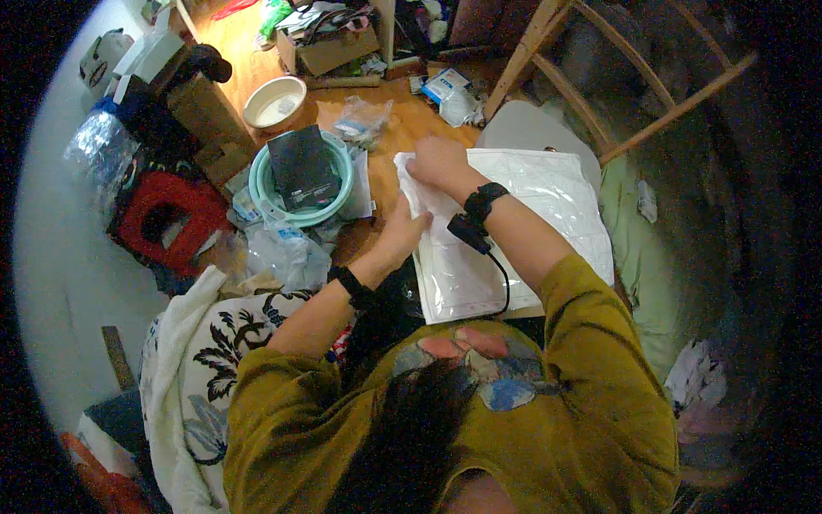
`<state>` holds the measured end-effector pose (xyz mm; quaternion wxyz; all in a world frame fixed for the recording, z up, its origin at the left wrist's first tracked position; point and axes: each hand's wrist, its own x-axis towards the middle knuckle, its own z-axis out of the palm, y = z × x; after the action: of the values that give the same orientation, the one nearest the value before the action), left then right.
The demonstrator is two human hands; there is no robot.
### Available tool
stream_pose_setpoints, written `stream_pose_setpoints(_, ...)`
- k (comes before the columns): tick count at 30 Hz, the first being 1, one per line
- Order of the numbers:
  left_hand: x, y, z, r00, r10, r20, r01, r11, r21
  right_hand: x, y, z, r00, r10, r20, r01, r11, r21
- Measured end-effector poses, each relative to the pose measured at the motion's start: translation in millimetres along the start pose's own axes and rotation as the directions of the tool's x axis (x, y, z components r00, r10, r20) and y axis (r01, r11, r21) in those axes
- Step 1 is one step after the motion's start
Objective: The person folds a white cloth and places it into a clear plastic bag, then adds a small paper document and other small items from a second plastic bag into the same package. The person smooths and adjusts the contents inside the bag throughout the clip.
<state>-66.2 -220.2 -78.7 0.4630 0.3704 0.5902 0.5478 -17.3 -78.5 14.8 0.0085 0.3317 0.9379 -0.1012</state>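
Observation:
A white, glossy, flat packet or folded sheet (533,193) with crease lines lies in front of me on a pale grey tabletop (523,125). My right hand (437,162) pinches its far left corner, the fingers curled under and partly hidden. Nearer to me, my left hand (406,221) holds the left edge, with the thumb on the upper face and the other fingers mostly out of sight. Shiny reflections run across the sheet, and it cannot be told whether it is plastic or plastic-covered. A black strap device (472,221) with a cable hangs at my right wrist.
To the left stands a light-green basin (257,183) with a dark flat box (302,164) in it. Beyond are a cream bowl (252,106) and a filled cardboard box (340,53). Plastic bags (289,254) lie nearby. A wooden frame (674,125) rises at far right.

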Motion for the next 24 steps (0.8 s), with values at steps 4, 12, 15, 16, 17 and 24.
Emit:
stream_pose_setpoints(4, 12, 4, -23, 0.968, -0.139, 0.208, 0.170, 0.976, -0.139, 17, 10, 18, 0.991, 0.084, 0.099, -0.092, 0.993, 0.076)
stream_pose_setpoints(12, 102, -30, -33, 0.988, -0.146, -0.052, 0.111, 0.900, -0.422, 55, 33, 42, 0.986, -0.019, 0.167, 0.000, 0.994, 0.111)
stream_pose_setpoints(15, 126, -55, -26, 0.988, -0.139, -0.069, 0.076, 0.819, -0.568, 64, 34, 42, 0.981, -0.085, 0.172, 0.071, 0.994, 0.086)
stream_pose_setpoints(16, 130, -61, -25, 0.993, -0.111, -0.044, 0.059, 0.776, -0.628, 68, 34, 42, 0.974, -0.105, 0.199, 0.093, 0.993, 0.069)
stream_pose_setpoints(17, 131, -66, -25, 0.990, -0.118, -0.079, 0.048, 0.801, -0.597, 70, 34, 42, 0.970, -0.075, 0.229, 0.069, 0.997, 0.035)
stream_pose_setpoints(24, 99, -57, -15, 0.981, 0.073, -0.179, -0.148, 0.880, -0.452, 72, 32, 37, 0.878, -0.258, 0.403, 0.133, 0.940, 0.314)
